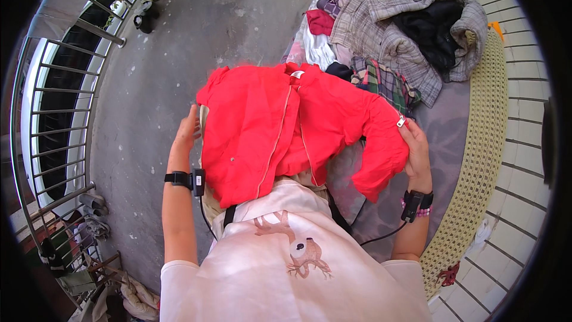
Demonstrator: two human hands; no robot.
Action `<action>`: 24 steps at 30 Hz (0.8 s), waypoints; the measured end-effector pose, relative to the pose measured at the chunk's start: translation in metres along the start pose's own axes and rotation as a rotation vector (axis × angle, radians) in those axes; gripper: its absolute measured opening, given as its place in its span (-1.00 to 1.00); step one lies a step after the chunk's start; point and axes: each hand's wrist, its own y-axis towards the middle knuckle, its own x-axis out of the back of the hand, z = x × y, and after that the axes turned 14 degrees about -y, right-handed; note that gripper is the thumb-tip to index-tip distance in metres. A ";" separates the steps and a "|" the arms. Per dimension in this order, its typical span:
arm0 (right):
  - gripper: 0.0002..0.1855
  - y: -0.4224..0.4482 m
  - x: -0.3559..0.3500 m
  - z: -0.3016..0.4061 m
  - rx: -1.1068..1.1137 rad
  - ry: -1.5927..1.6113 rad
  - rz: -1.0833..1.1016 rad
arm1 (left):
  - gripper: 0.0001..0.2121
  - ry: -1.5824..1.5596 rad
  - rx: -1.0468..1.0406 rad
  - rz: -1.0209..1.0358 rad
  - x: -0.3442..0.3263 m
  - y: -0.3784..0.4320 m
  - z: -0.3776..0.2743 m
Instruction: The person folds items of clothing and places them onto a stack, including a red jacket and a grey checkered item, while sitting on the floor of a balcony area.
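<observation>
A red zip-front jacket (246, 129) lies across my lap, its front unfastened down the middle and a pale label showing at the collar. My right hand (418, 152) grips the sleeve on the right, thumb beside a silver zip pull (401, 121). That sleeve bends down towards me. At the jacket's left edge, my left hand (190, 127) is held edge-on with its fingers extended, holding nothing that I can see. Whether its fingertips touch the cloth is unclear. The other sleeve's end is hidden.
Beyond the jacket is a heap with a plaid padded coat (380, 22) and a checked garment (380, 78). A yellow woven mat edge (480, 152) curves along the tiled wall (527, 143) at right. Metal railing (62, 109) borders the concrete floor (143, 143) at left.
</observation>
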 end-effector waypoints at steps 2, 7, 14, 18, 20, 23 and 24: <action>-0.62 0.018 -0.021 0.028 0.038 0.244 0.036 | -0.08 -0.258 0.191 0.135 0.005 0.020 0.000; -0.43 0.057 -0.127 0.024 -0.025 0.388 0.443 | -0.24 -0.703 0.266 0.401 -0.016 0.076 -0.006; -0.53 0.026 -0.233 -0.063 0.253 -0.291 0.622 | -0.75 -0.939 -0.508 -0.161 0.003 0.091 -0.023; -0.81 0.015 -0.162 -0.117 0.126 -0.111 0.148 | -0.68 -0.320 -1.044 -0.175 -0.076 -0.071 -0.121; -0.85 0.014 -0.136 -0.142 0.129 -0.142 -0.016 | -0.64 0.265 -1.289 -0.047 -0.093 -0.104 -0.121; -0.79 0.006 -0.109 -0.156 0.050 -0.149 -0.119 | -0.63 0.927 -1.108 0.438 -0.110 -0.122 -0.105; -0.77 0.004 -0.103 -0.156 -0.010 -0.122 -0.113 | -0.63 0.935 -1.105 0.436 -0.109 -0.120 -0.101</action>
